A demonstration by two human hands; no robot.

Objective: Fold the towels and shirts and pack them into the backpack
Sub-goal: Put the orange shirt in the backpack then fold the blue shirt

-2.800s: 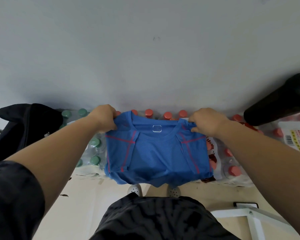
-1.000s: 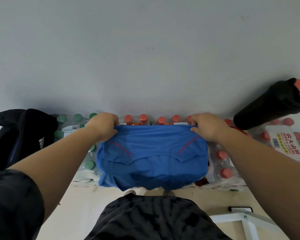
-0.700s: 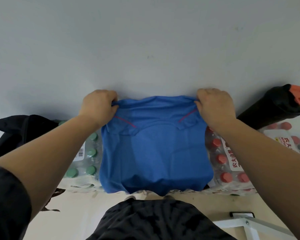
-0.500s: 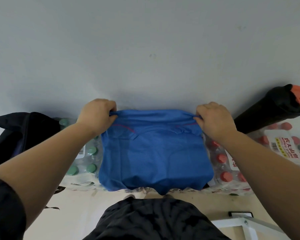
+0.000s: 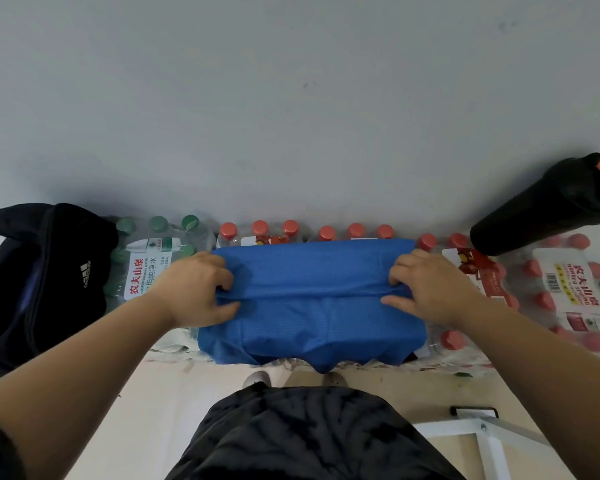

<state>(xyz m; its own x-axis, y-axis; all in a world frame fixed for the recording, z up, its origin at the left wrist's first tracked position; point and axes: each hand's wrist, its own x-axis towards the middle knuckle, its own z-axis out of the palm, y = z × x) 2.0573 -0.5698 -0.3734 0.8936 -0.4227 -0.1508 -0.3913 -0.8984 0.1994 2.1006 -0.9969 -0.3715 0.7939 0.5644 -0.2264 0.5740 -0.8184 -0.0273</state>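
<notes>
Far left, the black backpack (image 5: 42,271) sits beside a pack of green-capped water bottles (image 5: 153,258). Its opening is turned out of view, so I cannot tell whether anything is packed yet. My left hand (image 5: 194,289) pinches the left end of the blue shirt (image 5: 312,299), which lies on the shrink-wrapped bottle packs in front of me. Half a second ago I held its far edge lifted; now that edge has come down toward me, leaving a crease running from hand to hand and a shorter bundle. I judge this fold nearly done and the shirt close to ready for the backpack. My right hand (image 5: 426,289) grips the right end, fingers curled into the fold. The collar and pink seams are now tucked out of sight. Red-capped bottles (image 5: 555,289) continue to the right, under a black flask (image 5: 548,209) cut off by the frame.
</notes>
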